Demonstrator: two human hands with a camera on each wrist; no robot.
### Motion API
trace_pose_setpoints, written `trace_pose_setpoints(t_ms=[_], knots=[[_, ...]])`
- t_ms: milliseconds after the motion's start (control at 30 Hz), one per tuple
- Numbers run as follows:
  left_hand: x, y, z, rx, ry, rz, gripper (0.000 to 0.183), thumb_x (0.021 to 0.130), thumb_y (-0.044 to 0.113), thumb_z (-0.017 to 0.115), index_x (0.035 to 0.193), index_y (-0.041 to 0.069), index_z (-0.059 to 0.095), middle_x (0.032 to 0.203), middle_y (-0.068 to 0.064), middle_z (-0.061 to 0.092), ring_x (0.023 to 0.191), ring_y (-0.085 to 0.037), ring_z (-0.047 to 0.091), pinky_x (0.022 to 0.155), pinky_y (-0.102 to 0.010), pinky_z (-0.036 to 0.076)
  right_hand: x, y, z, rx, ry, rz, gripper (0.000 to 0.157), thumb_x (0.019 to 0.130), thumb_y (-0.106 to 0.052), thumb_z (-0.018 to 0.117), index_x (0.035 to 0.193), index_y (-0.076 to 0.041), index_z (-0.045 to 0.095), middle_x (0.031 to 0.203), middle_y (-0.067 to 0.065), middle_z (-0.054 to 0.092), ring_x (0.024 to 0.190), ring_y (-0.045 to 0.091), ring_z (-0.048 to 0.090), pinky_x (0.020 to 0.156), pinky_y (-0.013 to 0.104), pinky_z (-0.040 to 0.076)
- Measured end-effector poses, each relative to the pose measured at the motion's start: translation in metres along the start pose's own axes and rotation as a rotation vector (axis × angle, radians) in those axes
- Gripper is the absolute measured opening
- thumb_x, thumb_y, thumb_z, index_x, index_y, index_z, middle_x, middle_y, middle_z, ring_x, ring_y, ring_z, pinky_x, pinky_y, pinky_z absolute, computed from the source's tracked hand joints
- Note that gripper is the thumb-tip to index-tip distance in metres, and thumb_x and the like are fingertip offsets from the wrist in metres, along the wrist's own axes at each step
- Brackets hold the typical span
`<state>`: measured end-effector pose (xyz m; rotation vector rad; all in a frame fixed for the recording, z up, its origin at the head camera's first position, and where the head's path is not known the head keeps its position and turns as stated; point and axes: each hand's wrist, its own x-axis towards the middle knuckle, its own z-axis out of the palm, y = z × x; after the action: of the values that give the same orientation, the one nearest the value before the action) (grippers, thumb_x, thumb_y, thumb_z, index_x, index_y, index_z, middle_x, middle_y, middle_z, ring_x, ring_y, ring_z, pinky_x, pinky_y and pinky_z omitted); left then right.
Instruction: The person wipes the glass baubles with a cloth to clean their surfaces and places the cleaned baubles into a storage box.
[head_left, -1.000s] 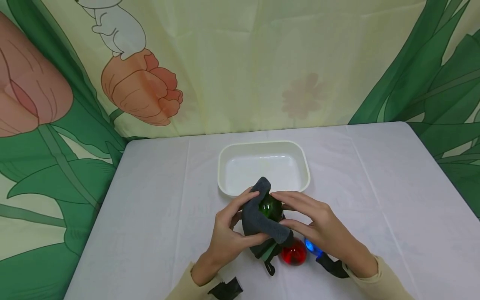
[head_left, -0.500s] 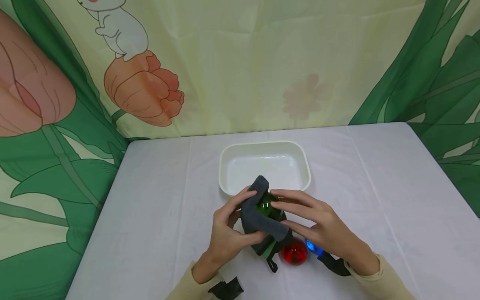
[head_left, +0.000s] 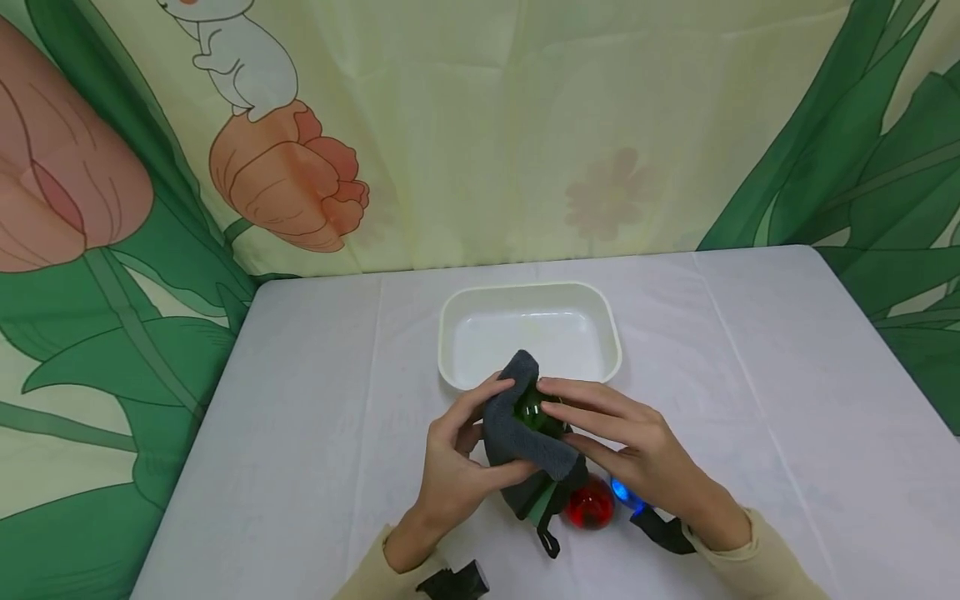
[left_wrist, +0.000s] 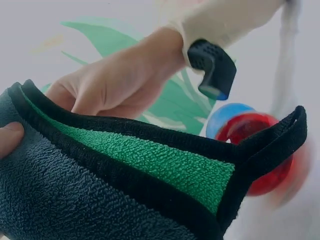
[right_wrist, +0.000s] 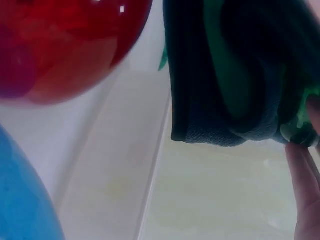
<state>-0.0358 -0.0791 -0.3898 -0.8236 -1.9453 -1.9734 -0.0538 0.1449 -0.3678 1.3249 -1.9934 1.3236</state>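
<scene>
Your left hand (head_left: 453,467): thumb and fingers bent, pinching grey cloth (head_left: 506,440), lower middle of head view. Green ball (head_left: 529,412) tucked inside cloth, shiny part showing. Your right hand (head_left: 641,442): thumb and fingers bent, pinching green ball, 2 fingertips slightly apart. Red ball (head_left: 589,504) and blue ball (head_left: 622,492) side by side, bottom middle. White tray (head_left: 487,333) near centre, on white table (head_left: 315,417).
</scene>
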Motion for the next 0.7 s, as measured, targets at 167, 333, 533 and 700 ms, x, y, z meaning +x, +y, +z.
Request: trace_pose_setpoints(t_ms=[167,333,533,700], knots=[[-0.0003,-0.0003,0.0013,0.025,-0.005,0.001,0.071,0.068,-0.014,0.082,0.132,-0.002,0.056,0.138,-0.025,0.055,0.123,-0.027,0.06,0.093,-0.037,0.056,-0.004,-0.0031,-0.0003,0.047,-0.015,0.158,0.042,0.095,-0.019,0.065,0.131,0.004,0.061,0.134,0.018,0.06,0.126,0.016,0.059,0.096,0.022,0.051],[-0.0001,-0.0012,0.0027,0.048,-0.01,0.032,0.066,0.07,-0.009,0.083,0.131,-0.001,0.058,0.14,-0.024,0.054,0.124,-0.03,0.059,0.093,-0.036,0.056,-0.0062,-0.006,-0.0023,0.12,-0.021,0.338,0.056,0.081,0.004,0.077,0.134,0.001,0.059,0.133,0.015,0.062,0.117,0.01,0.063,0.085,0.025,0.057],[-0.0003,-0.0029,0.0011,0.048,0.01,0.053,0.062,0.07,-0.006,0.083,0.128,-0.003,0.059,0.137,-0.026,0.056,0.122,-0.03,0.061,0.091,-0.036,0.057,-0.0047,-0.0051,-0.0028,0.123,-0.023,0.269,0.054,0.083,-0.002,0.077,0.134,0.003,0.058,0.135,0.017,0.061,0.12,0.015,0.063,0.088,0.026,0.056],[-0.0013,-0.0042,0.0003,0.037,0.016,0.048,0.062,0.072,-0.007,0.081,0.129,-0.003,0.058,0.137,-0.027,0.056,0.119,-0.028,0.063,0.09,-0.036,0.057,-0.0035,-0.0019,-0.0029,0.048,-0.017,0.137,0.041,0.095,-0.022,0.066,0.128,0.001,0.064,0.137,0.018,0.06,0.128,0.018,0.057,0.097,0.022,0.05]])
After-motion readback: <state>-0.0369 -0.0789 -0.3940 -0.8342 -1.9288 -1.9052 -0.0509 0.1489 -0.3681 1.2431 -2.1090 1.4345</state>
